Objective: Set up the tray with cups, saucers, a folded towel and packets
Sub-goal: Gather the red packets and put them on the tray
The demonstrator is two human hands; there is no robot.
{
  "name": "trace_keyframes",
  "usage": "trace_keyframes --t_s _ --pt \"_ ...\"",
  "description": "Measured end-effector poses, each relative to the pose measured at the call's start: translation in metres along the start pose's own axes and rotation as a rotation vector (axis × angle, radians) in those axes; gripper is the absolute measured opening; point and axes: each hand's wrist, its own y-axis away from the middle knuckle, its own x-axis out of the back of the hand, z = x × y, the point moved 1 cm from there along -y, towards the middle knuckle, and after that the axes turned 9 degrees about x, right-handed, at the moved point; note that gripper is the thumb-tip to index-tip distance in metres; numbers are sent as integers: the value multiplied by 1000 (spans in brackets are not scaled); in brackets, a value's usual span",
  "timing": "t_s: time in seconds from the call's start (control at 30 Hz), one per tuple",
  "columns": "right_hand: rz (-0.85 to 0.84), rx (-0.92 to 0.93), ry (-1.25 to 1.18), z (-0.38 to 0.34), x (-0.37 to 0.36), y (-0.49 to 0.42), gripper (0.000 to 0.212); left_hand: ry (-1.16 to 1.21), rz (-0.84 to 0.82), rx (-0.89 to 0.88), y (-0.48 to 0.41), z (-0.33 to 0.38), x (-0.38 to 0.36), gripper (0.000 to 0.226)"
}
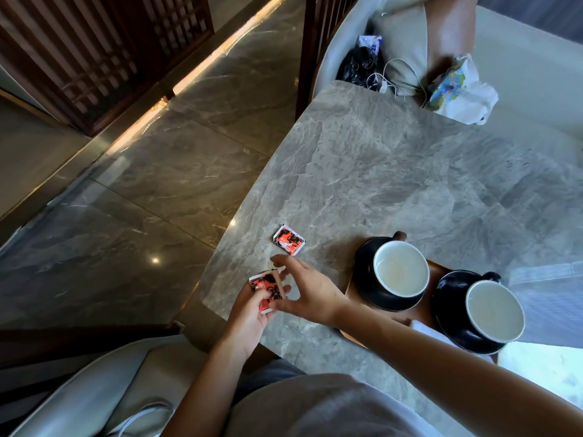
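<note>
A brown wooden tray [438, 272] sits at the table's near right and carries two black cups with white insides [400, 268] [494, 310], each on a black saucer [362, 279] [448, 326]. A white folded towel [426, 329] shows at the tray's near edge under my right arm. At the table's left edge, my left hand [249, 313] grips a small stack of red-and-black packets [268, 290]. My right hand [303, 288] is over them, fingers spread and touching the stack. One more red packet [289, 244] lies loose on the table just beyond.
The grey marble table [410, 171] drops off to the floor on the left. On a pale sofa at the back lie a black bag [359, 63], a white cable [397, 80] and a printed plastic bag [457, 86]. Another person's leg [448, 29] rests there.
</note>
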Motion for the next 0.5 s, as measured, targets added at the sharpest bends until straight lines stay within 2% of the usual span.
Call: trace_keyframes --t_s 0.27,0.5 --pt "-21 -213 -447 20 -7 -3 45 29 16 -6 -4 7 1 34" --pt "-125 -199 -418 21 -1 -21 38 233 -4 68 -11 11 7 33"
